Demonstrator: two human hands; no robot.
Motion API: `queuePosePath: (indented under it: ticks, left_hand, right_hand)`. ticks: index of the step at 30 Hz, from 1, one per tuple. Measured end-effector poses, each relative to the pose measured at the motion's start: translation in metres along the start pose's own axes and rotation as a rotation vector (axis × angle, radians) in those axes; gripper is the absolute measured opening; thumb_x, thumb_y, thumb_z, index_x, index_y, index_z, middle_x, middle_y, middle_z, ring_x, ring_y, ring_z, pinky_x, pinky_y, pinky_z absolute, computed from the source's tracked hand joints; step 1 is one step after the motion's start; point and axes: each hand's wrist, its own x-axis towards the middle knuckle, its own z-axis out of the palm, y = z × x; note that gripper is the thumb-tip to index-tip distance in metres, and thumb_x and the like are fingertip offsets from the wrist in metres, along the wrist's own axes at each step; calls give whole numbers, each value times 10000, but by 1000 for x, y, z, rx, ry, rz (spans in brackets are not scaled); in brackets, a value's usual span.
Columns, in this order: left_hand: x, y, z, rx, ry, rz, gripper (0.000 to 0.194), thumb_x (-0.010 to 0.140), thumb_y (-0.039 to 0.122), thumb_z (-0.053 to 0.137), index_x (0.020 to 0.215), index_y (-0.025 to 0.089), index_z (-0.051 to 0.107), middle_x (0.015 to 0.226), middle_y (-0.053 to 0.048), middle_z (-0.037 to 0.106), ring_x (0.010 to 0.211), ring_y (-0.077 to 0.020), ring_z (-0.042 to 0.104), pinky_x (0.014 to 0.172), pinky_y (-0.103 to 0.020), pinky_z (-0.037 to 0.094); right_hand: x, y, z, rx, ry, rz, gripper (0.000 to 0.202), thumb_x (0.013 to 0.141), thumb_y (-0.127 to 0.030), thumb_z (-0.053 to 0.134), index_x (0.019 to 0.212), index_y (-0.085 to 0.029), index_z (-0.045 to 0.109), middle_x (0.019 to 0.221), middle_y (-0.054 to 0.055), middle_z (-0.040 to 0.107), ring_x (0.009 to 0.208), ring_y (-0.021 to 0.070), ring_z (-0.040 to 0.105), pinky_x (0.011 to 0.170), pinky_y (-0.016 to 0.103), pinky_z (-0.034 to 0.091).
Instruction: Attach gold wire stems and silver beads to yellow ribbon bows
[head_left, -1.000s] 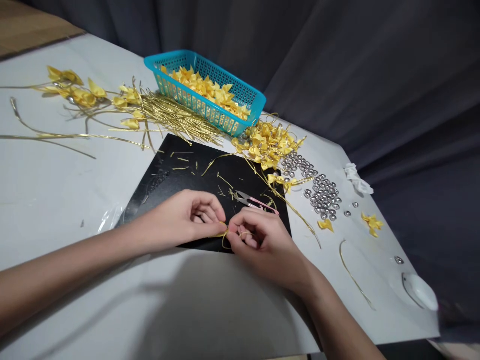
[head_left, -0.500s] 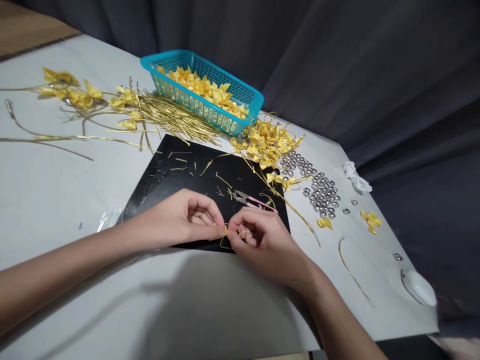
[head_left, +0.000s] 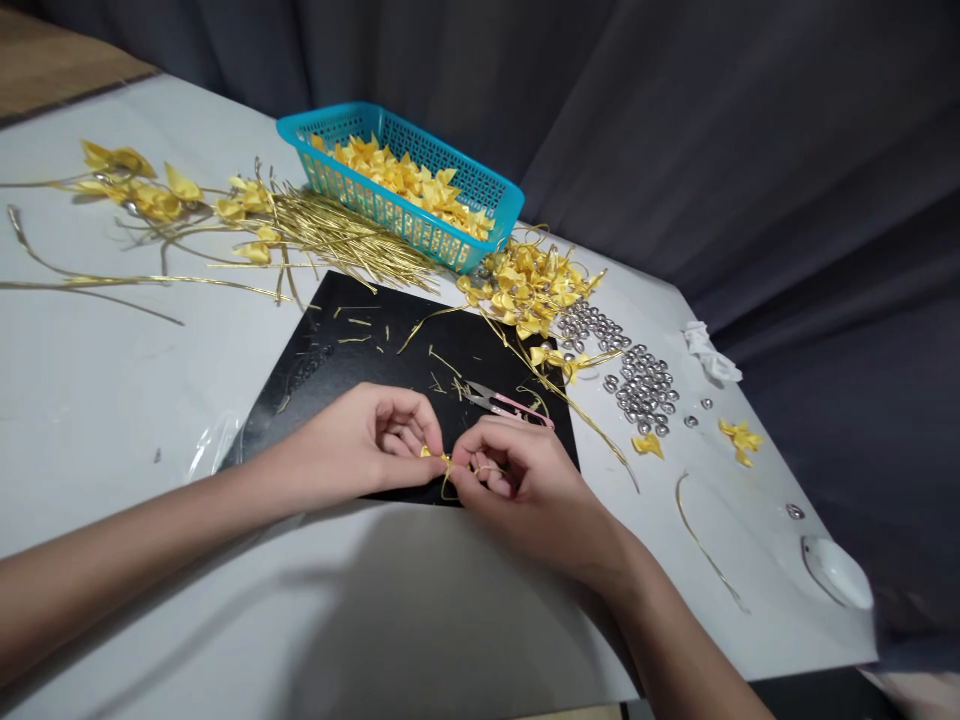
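Observation:
Over the front edge of a black board, my two hands almost meet at the fingertips. My left hand pinches a small yellow ribbon bow, mostly covered by the fingers. Thumb and forefinger of my right hand are closed on a thin gold cord, which loops down between the hands and curls past the right fingers. Just behind my right hand lie thread snips with pink handles. Short gold cord clippings are scattered on the board.
A blue basket of yellow ribbon bows stands at the back. Gold cords lie before it, finished-looking bows with cord beside it. Silver beads spread to the right, near a white computer mouse.
The fingertips have drawn slightly apart, and more of the yellow bow shows at my left fingers. The view has shifted a little; the other things lie as before.

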Motion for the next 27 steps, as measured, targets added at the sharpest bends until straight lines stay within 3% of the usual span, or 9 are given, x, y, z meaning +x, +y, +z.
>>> queuePosePath:
  ticks: [10,18,22,27]
  left_hand:
    - [0,-6,2,-111,90,18,145,555,135,717,578,123,575,489,69,539,451,-10,437,436,-80,337]
    - [0,-6,-2,-234,54,22,198,570,155,764,581,139,567,464,81,533,422,-2,432,425,-63,342]
    - [0,-8,-3,-282,56,31,233,583,203,780,594,131,559,575,46,601,494,-16,516,489,-80,401]
    - [-1,-10,-3,-284,71,44,244,587,207,782,603,134,550,611,33,626,542,-35,555,527,-99,427]
  right_hand:
    - [-1,-6,3,183,56,173,53,701,-118,561,655,-124,587,530,-63,388,468,33,308,424,163,262]
    - [2,-5,-8,425,158,316,184,710,-305,621,721,-122,645,553,-33,494,399,42,386,348,180,315]
    - [1,-5,-11,453,77,360,240,725,-356,609,650,-128,607,504,-44,467,365,32,376,323,158,314]
    - [2,-6,-12,481,-36,443,247,716,-372,633,690,-128,608,475,-58,467,340,20,370,326,137,324]
